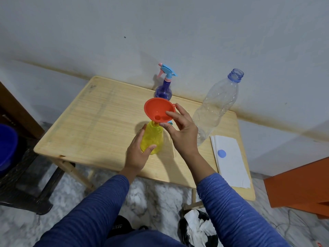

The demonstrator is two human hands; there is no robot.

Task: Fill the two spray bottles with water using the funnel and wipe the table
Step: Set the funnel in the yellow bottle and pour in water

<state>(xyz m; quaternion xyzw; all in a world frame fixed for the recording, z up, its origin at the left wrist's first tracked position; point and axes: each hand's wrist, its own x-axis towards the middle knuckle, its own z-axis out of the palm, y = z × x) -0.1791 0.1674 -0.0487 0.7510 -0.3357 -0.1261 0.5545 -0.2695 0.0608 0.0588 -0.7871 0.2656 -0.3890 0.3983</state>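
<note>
Right hand [181,132] pinches funnel [158,109]; labels seemingly none.

Single head-worn wide-angle view, looking forward and steeply down from close above onto table [92,125], both forearms entering from bottom edge, wall [160,32] behind.

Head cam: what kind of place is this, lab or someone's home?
Probably a room in a home, not a lab. A small wooden folding table stands against a stained, painted wall on a marble-patterned floor, and a blue plastic tub sits beside it.
</note>
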